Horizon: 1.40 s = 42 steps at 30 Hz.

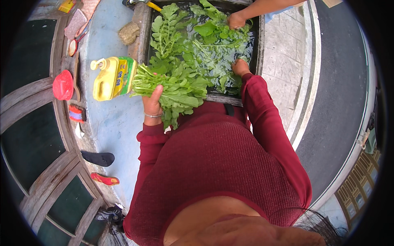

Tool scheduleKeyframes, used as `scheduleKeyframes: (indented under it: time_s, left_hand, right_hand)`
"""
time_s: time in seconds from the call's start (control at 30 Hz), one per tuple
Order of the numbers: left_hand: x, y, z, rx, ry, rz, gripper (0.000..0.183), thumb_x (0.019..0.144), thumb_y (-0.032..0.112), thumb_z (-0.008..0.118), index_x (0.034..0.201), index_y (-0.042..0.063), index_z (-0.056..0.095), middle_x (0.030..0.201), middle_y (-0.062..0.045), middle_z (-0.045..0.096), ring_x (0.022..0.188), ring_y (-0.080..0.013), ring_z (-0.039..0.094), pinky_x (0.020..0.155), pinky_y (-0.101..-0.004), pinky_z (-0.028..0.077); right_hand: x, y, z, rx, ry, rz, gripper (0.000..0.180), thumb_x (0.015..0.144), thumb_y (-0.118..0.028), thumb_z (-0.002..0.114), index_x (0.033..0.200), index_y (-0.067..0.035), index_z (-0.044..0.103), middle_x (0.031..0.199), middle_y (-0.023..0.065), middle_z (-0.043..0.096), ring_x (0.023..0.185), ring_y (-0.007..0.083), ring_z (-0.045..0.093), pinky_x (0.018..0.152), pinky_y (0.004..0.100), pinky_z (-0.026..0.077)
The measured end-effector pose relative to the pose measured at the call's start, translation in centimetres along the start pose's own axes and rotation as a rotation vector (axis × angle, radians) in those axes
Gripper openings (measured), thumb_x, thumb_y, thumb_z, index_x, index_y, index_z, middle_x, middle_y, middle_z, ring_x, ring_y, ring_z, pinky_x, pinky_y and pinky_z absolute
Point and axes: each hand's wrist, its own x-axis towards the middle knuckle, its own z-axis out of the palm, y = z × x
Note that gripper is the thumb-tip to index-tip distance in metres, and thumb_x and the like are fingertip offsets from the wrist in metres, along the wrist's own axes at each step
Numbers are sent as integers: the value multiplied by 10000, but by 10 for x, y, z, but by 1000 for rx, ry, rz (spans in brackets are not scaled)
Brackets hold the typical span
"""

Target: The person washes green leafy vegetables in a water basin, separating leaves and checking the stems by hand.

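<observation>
My left hand [153,104] grips a bunch of leafy greens [181,89] by the stems, at the near left corner of a water-filled basin [261,50]. The cut stem ends point left, and the leaves hang over the basin's near rim. My right hand [240,67] is at the water by the right wall, its fingers partly hidden among wet leaves; whether they hold any, I cannot tell. More greens [167,33] float across the basin. Another person's hand [236,21] reaches into the leaves from the upper right.
A yellow pump jug [106,78] stands left of the bunch on a pale blue ledge [123,129]. Along the windows lie a red plastic bowl [63,85], a scrub brush [77,113] and insoles [98,158]. A sponge-like block [129,33] sits by the basin. Pavement and a road [335,77] run along the right.
</observation>
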Motion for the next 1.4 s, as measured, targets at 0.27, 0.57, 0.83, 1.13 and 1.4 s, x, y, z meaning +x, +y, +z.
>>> scheduleKeyframes:
  time_s: [0.27,0.57,0.83,1.13,1.4]
  left_hand:
    - [0,-2,-6,7,5,9,496,780,71,632,1231,14,435,1137,-98,528,1025,-205,529,908,-337,427]
    - [1,3,2,11,1,32,489,779,72,627,1224,15,431,1128,-101,528,1010,-208,534,900,-340,434]
    - [1,4,2,0,1,46,492,777,64,625,1226,14,432,1121,-102,539,1018,-208,535,899,-340,437]
    - [-1,1,-3,9,17,57,494,767,64,636,1219,13,444,1121,-96,540,1019,-203,534,907,-335,429]
    - [-17,5,-9,59,69,67,503,758,75,649,1214,16,445,1114,-84,539,1018,-188,527,907,-324,419]
  right_hand:
    - [-14,-29,-59,873,-259,20,206,886,-243,575,905,-51,648,699,1,639,429,37,444,408,194,366]
    - [-28,-48,-120,1119,79,-72,210,893,-266,569,889,-84,675,648,-65,561,446,-3,335,406,165,256]
    - [-32,-68,-173,1195,334,-306,297,940,-296,475,887,-37,611,781,3,576,639,56,484,589,197,401]
    - [-5,-100,-168,1233,12,-310,274,941,-297,470,936,-42,573,726,37,580,631,108,550,595,262,509]
    - [50,-148,-16,352,107,-425,306,746,-191,645,1046,-132,629,1016,198,600,899,366,587,795,404,472]
